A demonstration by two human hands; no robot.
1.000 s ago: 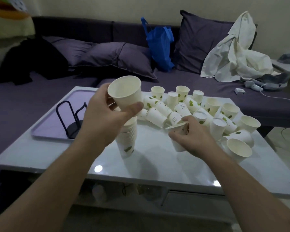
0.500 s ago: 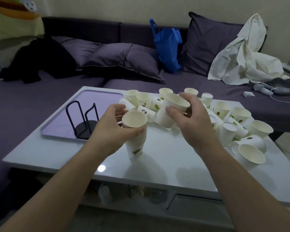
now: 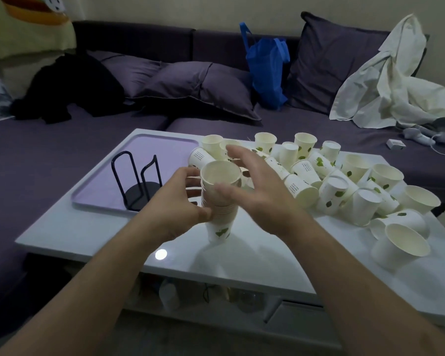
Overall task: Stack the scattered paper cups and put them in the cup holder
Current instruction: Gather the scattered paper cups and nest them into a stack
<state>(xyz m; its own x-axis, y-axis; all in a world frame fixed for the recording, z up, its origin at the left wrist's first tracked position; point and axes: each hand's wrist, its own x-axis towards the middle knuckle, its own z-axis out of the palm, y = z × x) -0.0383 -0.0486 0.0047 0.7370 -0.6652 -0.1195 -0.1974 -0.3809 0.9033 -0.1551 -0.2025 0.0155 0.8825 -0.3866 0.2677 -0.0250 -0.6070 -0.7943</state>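
The wire cup holder (image 3: pixel 139 183) stands empty on the lilac tray (image 3: pixel 162 147). The left hand (image 3: pixel 175 206) keeps a curled grip round the upright paper cup stack (image 3: pixel 220 204) on the bench (image 3: pixel 267 255). The right hand (image 3: pixel 254 186) hovers spread, holding nothing. The loose cups (image 3: pixel 334 191) lie rightward. They look light and crushable: hold the sidewalls gently, below the rim.

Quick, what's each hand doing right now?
Left hand: holding the stack of cups.
Right hand: open, fingers spread, holding nothing.
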